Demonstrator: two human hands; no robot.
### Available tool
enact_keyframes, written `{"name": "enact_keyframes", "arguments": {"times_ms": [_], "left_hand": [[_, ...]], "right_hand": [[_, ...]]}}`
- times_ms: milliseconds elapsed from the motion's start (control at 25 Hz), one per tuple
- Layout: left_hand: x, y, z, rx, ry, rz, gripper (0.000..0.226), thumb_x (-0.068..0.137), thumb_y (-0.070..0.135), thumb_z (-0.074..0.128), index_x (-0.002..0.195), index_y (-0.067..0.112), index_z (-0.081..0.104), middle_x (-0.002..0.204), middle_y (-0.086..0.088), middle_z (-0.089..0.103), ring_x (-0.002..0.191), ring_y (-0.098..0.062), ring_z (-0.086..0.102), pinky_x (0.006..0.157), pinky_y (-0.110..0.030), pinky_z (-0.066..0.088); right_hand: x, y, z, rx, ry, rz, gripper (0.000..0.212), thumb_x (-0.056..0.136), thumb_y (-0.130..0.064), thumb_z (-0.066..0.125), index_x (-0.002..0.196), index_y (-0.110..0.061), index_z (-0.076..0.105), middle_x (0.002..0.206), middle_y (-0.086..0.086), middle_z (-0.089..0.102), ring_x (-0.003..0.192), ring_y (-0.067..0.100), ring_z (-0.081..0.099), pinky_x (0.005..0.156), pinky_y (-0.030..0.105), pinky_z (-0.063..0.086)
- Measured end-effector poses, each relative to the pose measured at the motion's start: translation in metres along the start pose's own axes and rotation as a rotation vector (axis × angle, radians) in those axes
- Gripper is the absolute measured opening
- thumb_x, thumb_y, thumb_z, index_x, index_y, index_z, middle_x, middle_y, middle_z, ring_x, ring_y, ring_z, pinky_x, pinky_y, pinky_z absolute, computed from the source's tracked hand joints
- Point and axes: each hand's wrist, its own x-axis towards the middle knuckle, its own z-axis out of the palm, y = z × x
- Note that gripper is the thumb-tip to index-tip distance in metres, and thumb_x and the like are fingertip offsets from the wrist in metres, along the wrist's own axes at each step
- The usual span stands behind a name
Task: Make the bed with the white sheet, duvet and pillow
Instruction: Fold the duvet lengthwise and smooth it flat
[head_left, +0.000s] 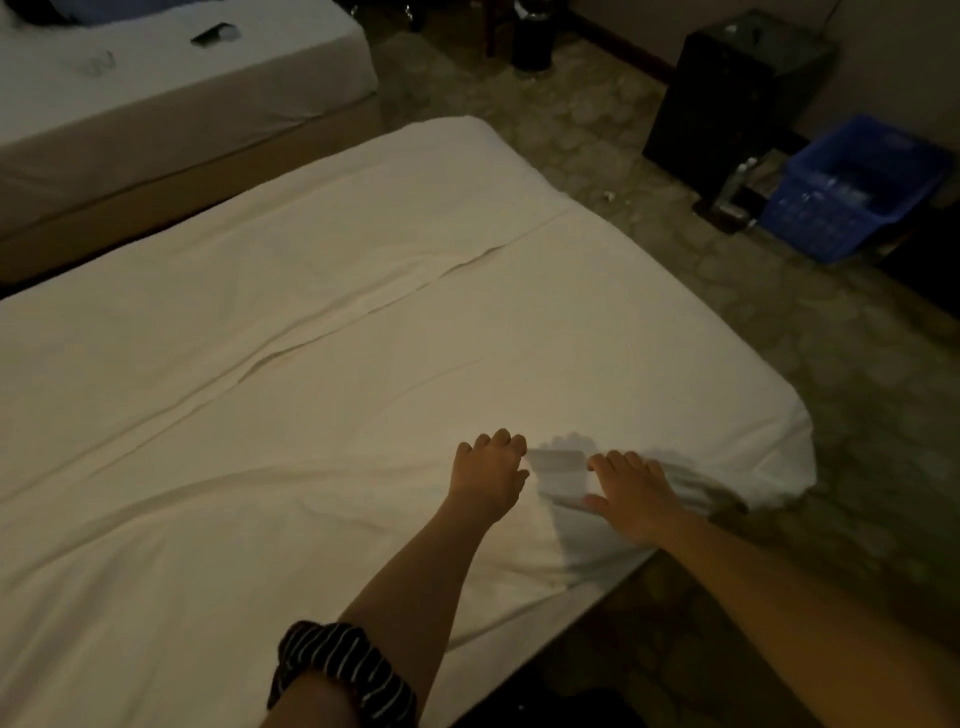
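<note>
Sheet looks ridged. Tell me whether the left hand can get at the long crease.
Probably yes: the left hand rests on the sheet, nothing lies between it and the long crease.

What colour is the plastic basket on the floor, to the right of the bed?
Blue. The plastic basket shows best in the head view, at the right edge.

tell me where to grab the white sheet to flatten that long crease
Take the white sheet by its draped edge at the rounded near corner, from the floor side; the long crease lies crosswise to that corner, so pulling there should flatten it.
</note>
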Motion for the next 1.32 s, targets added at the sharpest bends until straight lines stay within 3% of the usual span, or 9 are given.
{"name": "enact_keyframes", "arguments": {"times_ms": [160,480,520,600,680,800,880,1160,1320], "left_hand": [[0.056,0.032,0.010,-0.010,-0.031,0.066,0.036,0.100,0.031,0.043,0.133,0.016,0.041,0.132,-0.005,0.046,0.119,-0.026,0.046,0.093,-0.039,0.037],[0.126,0.069,0.065,0.013,-0.228,-0.100,0.043,0.099,0.032,0.046,0.139,0.020,0.036,0.141,-0.003,0.039,0.129,-0.025,0.036,0.101,-0.040,0.030],[0.133,0.076,0.072,0.029,-0.275,-0.125,0.043,0.099,0.034,0.045,0.139,0.022,0.036,0.143,-0.001,0.038,0.131,-0.025,0.033,0.103,-0.042,0.027],[0.142,0.087,0.079,0.069,-0.382,-0.148,0.036,0.099,0.033,0.041,0.134,0.025,0.042,0.140,0.000,0.043,0.130,-0.023,0.035,0.107,-0.046,0.021],[0.148,0.093,0.079,0.057,-0.423,-0.199,0.028,0.099,0.025,0.039,0.124,0.027,0.052,0.129,0.002,0.053,0.125,-0.021,0.041,0.108,-0.048,0.018],[0.148,0.095,0.068,-0.010,-0.364,-0.291,0.027,0.097,0.019,0.040,0.115,0.030,0.058,0.119,0.004,0.058,0.120,-0.019,0.045,0.106,-0.045,0.019],[0.150,0.093,0.057,-0.024,-0.301,-0.319,0.027,0.098,0.022,0.040,0.117,0.030,0.058,0.119,0.004,0.059,0.119,-0.019,0.047,0.105,-0.043,0.020],[0.165,0.079,0.031,-0.049,-0.171,-0.274,0.032,0.100,0.020,0.034,0.119,0.030,0.058,0.121,0.004,0.059,0.117,-0.019,0.050,0.104,-0.041,0.020],[0.196,0.054,-0.005,-0.075,-0.040,-0.272,0.033,0.099,0.017,0.034,0.119,0.030,0.057,0.119,0.002,0.059,0.112,-0.019,0.054,0.101,-0.037,0.022]], "right_hand": [[0.029,0.042,0.002,0.061,0.010,0.053,0.042,0.099,-0.039,0.039,0.134,-0.017,0.033,0.134,0.005,0.041,0.122,0.023,0.039,0.101,0.037,0.032],[0.089,0.104,0.037,-0.051,-0.187,-0.046,0.033,0.099,-0.031,0.040,0.127,-0.014,0.041,0.129,0.007,0.046,0.119,0.027,0.042,0.096,0.039,0.035],[0.093,0.109,0.042,-0.088,-0.156,-0.085,0.029,0.095,-0.029,0.050,0.119,-0.012,0.049,0.121,0.009,0.053,0.111,0.027,0.049,0.090,0.041,0.040],[0.096,0.116,0.048,-0.115,-0.130,-0.165,0.028,0.063,-0.017,0.084,0.080,-0.010,0.063,0.079,0.009,0.063,0.071,0.027,0.062,0.058,0.037,0.050],[0.101,0.126,0.055,-0.030,-0.078,-0.204,0.037,0.046,-0.004,0.087,0.063,-0.012,0.055,0.053,0.005,0.053,0.043,0.025,0.052,0.038,0.028,0.039],[0.108,0.131,0.038,0.042,-0.081,-0.272,0.010,0.089,-0.008,0.050,0.098,-0.013,0.049,0.086,0.007,0.062,0.075,0.030,0.061,0.057,0.033,0.037],[0.119,0.132,0.028,0.064,-0.125,-0.246,0.018,0.100,-0.021,0.032,0.111,-0.015,0.045,0.109,0.006,0.058,0.101,0.029,0.056,0.073,0.034,0.034],[0.119,0.151,-0.003,0.054,-0.067,0.020,0.017,0.100,-0.018,0.033,0.106,-0.013,0.049,0.112,0.006,0.056,0.103,0.026,0.056,0.079,0.032,0.041],[0.163,0.149,-0.038,0.123,0.086,0.001,0.015,0.097,-0.007,0.039,0.095,-0.012,0.053,0.100,0.012,0.060,0.097,0.031,0.058,0.076,0.035,0.042]]}}
